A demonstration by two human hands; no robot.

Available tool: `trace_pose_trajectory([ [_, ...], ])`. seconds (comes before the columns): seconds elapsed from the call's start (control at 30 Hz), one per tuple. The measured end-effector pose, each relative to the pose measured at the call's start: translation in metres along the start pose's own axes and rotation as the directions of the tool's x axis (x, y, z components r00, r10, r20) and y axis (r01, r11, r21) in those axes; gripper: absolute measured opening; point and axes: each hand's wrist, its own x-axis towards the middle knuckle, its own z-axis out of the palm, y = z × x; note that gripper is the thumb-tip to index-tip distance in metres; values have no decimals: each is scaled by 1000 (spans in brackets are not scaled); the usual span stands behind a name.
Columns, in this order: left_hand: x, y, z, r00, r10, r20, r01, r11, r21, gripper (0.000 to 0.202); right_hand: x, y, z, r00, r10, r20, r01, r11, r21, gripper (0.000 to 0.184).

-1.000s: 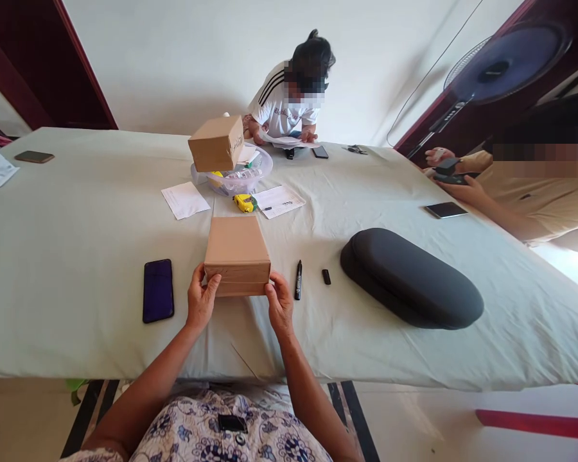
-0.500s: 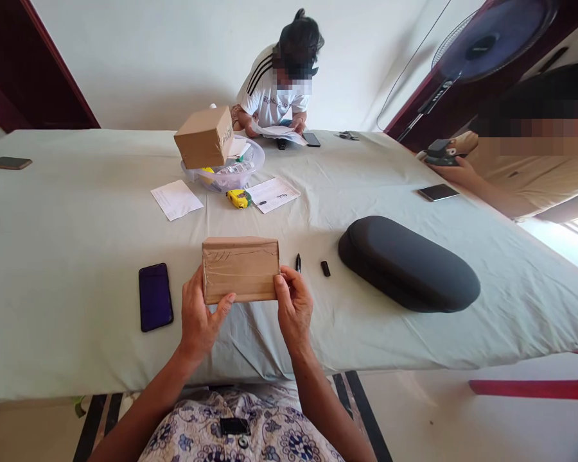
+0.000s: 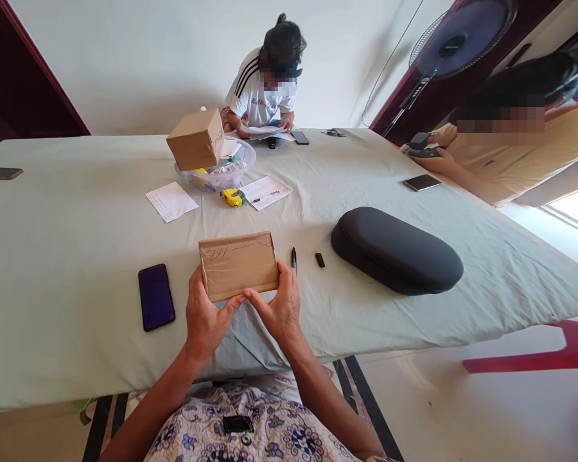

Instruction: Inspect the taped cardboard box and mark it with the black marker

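Note:
I hold a brown cardboard box [image 3: 238, 264], sealed with clear tape, lifted above the near edge of the table [image 3: 77, 256] and tipped so its taped face looks at me. My left hand [image 3: 205, 317] grips its lower left corner, thumb on the front. My right hand [image 3: 279, 308] wraps round its lower right side, fingers under the bottom edge. A black marker [image 3: 293, 258] lies just right of the box, with its small black cap [image 3: 320, 260] beyond it. A dark phone [image 3: 156, 296] lies to the left.
A long black case [image 3: 397, 250] lies to the right. Further back are a second cardboard box [image 3: 195, 140] on a clear bowl [image 3: 236, 172], a yellow tape measure [image 3: 232, 197] and papers [image 3: 171, 201]. One person sits at the far end, another at the right with a phone [image 3: 421, 182].
The box came up off the table and tipped towards me, its taped face now showing. My right hand slid under its lower right edge. The view shifted slightly left.

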Motion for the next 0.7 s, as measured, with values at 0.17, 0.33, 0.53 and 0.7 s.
trace_pose_trajectory([
  [0.17,-8,0,-19,999,-2,33,1,1000,18,92,-6,-13,-14,999,-16,29,17,1000,-23,73],
  [0.33,-7,0,-35,992,-12,127,5,999,54,81,-8,-26,-30,998,-11,66,13,999,-33,47],
  [0.53,-5,1,-21,982,158,103,-173,973,152,73,-1,-9,-23,999,31,32,-30,998,-49,44],
  [0.7,2,-8,-9,965,238,111,-257,943,212,75,2,10,-19,998,53,31,-54,998,24,44],
])
